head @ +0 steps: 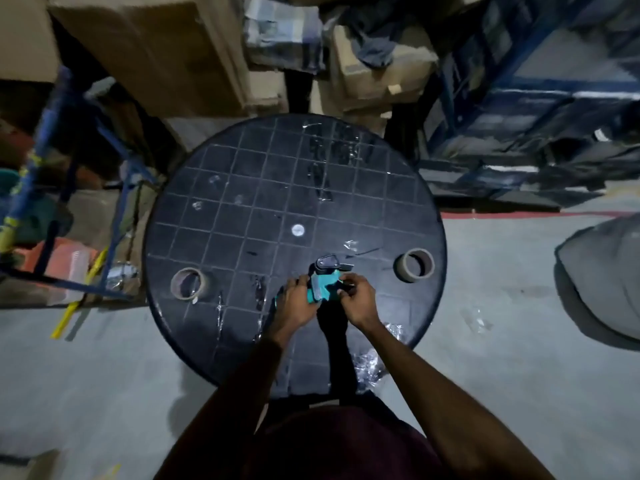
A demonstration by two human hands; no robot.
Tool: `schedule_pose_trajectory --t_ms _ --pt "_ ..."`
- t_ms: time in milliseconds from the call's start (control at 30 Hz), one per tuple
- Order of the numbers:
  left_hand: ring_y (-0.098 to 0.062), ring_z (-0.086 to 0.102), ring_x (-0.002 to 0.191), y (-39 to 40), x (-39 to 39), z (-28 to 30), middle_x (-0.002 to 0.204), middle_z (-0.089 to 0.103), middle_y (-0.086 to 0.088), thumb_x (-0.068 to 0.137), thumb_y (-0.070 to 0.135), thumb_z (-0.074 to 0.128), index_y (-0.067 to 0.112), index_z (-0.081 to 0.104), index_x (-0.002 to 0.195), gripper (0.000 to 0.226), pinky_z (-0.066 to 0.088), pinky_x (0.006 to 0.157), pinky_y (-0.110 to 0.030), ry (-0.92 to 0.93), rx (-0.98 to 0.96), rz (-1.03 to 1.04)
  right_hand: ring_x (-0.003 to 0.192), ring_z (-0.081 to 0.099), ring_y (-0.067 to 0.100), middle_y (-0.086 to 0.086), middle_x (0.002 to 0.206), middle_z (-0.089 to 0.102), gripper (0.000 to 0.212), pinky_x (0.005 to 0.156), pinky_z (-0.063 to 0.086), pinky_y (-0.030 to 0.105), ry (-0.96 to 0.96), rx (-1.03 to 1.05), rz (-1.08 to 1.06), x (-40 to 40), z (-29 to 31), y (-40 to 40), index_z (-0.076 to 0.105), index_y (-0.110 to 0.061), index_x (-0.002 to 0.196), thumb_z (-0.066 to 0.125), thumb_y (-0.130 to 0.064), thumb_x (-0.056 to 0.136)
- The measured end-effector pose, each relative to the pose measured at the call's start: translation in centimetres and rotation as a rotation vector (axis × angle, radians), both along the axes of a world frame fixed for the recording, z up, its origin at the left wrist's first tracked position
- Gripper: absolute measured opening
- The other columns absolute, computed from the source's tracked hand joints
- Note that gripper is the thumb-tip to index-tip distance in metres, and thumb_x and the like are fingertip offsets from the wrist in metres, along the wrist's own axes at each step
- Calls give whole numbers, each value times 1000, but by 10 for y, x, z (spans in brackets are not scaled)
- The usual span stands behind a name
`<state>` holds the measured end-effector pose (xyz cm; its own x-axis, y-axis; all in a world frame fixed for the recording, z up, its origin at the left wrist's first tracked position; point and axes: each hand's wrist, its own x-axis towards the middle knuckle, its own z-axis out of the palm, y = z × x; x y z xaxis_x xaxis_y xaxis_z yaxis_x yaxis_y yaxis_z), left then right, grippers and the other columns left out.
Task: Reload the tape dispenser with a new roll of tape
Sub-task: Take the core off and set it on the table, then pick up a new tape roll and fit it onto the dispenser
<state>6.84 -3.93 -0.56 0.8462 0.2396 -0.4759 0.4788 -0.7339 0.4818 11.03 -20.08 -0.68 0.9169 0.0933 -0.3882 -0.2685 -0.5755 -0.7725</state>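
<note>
Dispenser (323,284), teal, which we grip with left hand (297,299) and right hand (358,299) above the round table (221,209), toward its 6 o'clock edge; tape rolls at 8 o'clock (189,284) and 4 o'clock (415,265).

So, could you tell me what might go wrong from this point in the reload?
1. Both hands, left hand and right hand, grip the teal tape dispenser; fingers near its dark front end, probably the cutter, could get nicked.
2. The right roll sits near the round table's edge and might be knocked off when reached for.
3. The dim light may hide the tape's path.
</note>
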Motion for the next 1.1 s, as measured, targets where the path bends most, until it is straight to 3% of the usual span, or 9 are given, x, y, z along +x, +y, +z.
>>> schedule_pose_trajectory --t_ms 100,200,300,467,567,800,967,1033,1100 --pt "-36 59 116 -9 2 2 126 60 -14 80 20 72 13 47 136 62 47 95 -42 59 70 -74 107 64 28 14 119 61 39 101 51 34 -5 -89 103 2 8 -10 67 -5 123 66 0 84" --pt "-35 63 110 -13 6 2 120 65 -14 80 13 72 10 44 134 60 49 91 -43 21 131 -88 110 63 27 15 123 60 39 99 43 16 20 -131 134 3 3 -16 67 -2 124 66 2 86" --pt "-33 66 102 -14 11 -6 115 66 -13 79 12 75 11 29 141 77 56 86 -46 3 181 -139 113 62 25 14 126 59 38 94 36 6 40 -130 134 4 -2 -19 65 -1 126 66 2 88" --pt "-34 68 97 -17 20 -8 114 67 -14 79 13 74 10 27 144 80 57 81 -46 -33 220 -172 115 62 25 12 128 58 37 98 38 9 40 -126 120 13 -3 -18 65 -1 125 66 3 88" --pt "-32 66 99 -22 32 -6 114 67 -14 81 11 72 9 31 143 74 57 81 -44 -16 221 -161 115 63 24 12 129 57 38 94 36 4 33 -127 132 26 -2 -19 64 -1 126 66 2 89" --pt "-35 54 119 -30 49 -1 130 53 -16 80 16 75 10 26 151 87 49 98 -54 18 211 -83 112 61 25 12 123 60 35 95 43 15 -4 -141 148 49 1 -30 67 -4 121 65 2 87" --pt "-31 48 121 -43 44 3 134 47 -15 79 22 71 11 29 151 84 45 102 -49 -111 235 -53 106 58 16 10 124 58 32 83 39 -1 -16 -137 103 51 0 -57 66 -4 121 64 3 90" --pt "-29 46 122 -51 43 6 136 46 -15 82 22 69 13 32 151 79 43 105 -47 -143 204 -58 109 57 15 10 126 58 31 88 42 6 -20 -139 88 52 -1 -70 66 -4 122 65 2 91" --pt "-28 45 124 -59 44 8 138 45 -14 83 20 68 14 34 151 76 42 105 -45 -162 163 -72 113 58 19 11 128 59 31 96 48 22 -27 -139 66 53 -2 -81 66 -6 121 66 0 91"
